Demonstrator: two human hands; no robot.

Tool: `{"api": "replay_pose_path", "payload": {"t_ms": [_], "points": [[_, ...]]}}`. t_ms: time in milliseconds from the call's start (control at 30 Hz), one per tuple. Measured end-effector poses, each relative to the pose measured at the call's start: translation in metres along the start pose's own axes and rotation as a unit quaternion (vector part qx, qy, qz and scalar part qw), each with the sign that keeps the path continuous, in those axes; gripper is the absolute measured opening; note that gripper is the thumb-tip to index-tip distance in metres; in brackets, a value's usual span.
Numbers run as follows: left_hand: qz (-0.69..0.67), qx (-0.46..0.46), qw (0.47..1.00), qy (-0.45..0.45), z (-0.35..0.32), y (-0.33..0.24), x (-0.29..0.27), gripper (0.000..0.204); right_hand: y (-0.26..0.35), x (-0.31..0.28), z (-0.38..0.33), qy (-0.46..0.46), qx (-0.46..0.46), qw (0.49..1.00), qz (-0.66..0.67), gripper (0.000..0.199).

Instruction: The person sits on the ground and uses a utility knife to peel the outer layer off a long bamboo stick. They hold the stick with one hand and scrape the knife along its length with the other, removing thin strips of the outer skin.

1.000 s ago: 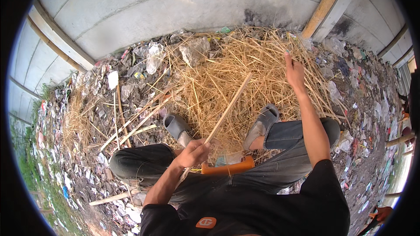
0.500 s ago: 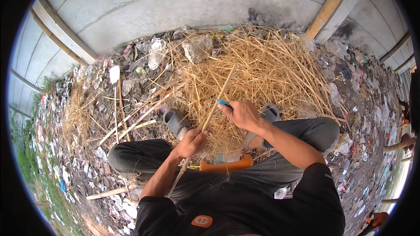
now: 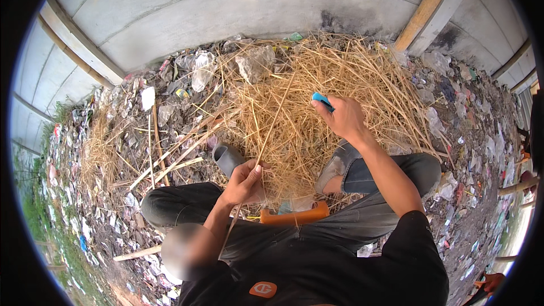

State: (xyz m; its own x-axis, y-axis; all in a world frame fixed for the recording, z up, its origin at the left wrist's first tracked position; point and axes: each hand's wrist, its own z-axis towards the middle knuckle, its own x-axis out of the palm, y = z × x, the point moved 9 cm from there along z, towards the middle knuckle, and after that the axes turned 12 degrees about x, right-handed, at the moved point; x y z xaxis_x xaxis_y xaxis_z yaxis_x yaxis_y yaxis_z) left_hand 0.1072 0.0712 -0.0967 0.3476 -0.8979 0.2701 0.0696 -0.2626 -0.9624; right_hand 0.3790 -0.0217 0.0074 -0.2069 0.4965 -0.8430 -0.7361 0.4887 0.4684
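My left hand [image 3: 245, 182] is closed round a long, thin bamboo strip [image 3: 276, 118]. The strip slants from beside my lap up over the straw-like shavings. My right hand [image 3: 345, 118] is shut on a small blue utility knife [image 3: 322, 101], held to the right of the strip and apart from it. The knife's blade cannot be made out. Beneath both hands lies a heap of pale shavings [image 3: 340, 79], between and beyond my feet. A grey sandal [image 3: 228, 158] shows just past my left hand.
An orange plastic piece [image 3: 294, 214] lies between my thighs. Several loose bamboo strips [image 3: 177, 153] rest on the left, and another stick [image 3: 137, 253] lies by my left knee. Scraps of plastic litter cover the ground. A grey panel wall [image 3: 255, 5] with a post [image 3: 428, 7] stands ahead.
My right hand has moved up and to the right with the utility knife, away from the strip. The strip looks thinner and its far end has shifted left; my left hand has moved up slightly.
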Motion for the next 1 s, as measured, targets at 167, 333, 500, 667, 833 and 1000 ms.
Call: {"api": "replay_pose_path", "payload": {"t_ms": [167, 333, 500, 667, 833, 1000], "points": [[0.011, 0.059, 0.995, -0.084, 0.013, -0.002, -0.02, 0.025, 0.04, 0.036, -0.041, 0.118, -0.032, 0.993, -0.003, 0.053], [0.057, 0.047, 0.995, -0.073, 0.02, -0.004, -0.008, 0.026, 0.084, 0.06, -0.085, 0.164, -0.088, 0.981, 0.046, 0.041], [0.155, 0.032, 0.985, -0.066, 0.018, -0.005, -0.004, 0.023, 0.09, 0.071, -0.099, 0.186, -0.1, 0.976, 0.053, 0.043], [0.217, 0.045, 0.971, -0.092, 0.013, 0.0, -0.019, 0.024, 0.082, 0.055, -0.084, 0.147, -0.079, 0.984, 0.069, 0.046], [0.193, 0.058, 0.972, -0.124, 0.013, -0.002, -0.029, 0.024, 0.072, 0.05, -0.077, 0.161, -0.073, 0.983, 0.056, 0.05], [0.164, 0.076, 0.98, -0.088, 0.018, -0.013, -0.01, 0.023, 0.083, 0.053, -0.087, 0.165, -0.099, 0.98, 0.041, 0.043]]}}
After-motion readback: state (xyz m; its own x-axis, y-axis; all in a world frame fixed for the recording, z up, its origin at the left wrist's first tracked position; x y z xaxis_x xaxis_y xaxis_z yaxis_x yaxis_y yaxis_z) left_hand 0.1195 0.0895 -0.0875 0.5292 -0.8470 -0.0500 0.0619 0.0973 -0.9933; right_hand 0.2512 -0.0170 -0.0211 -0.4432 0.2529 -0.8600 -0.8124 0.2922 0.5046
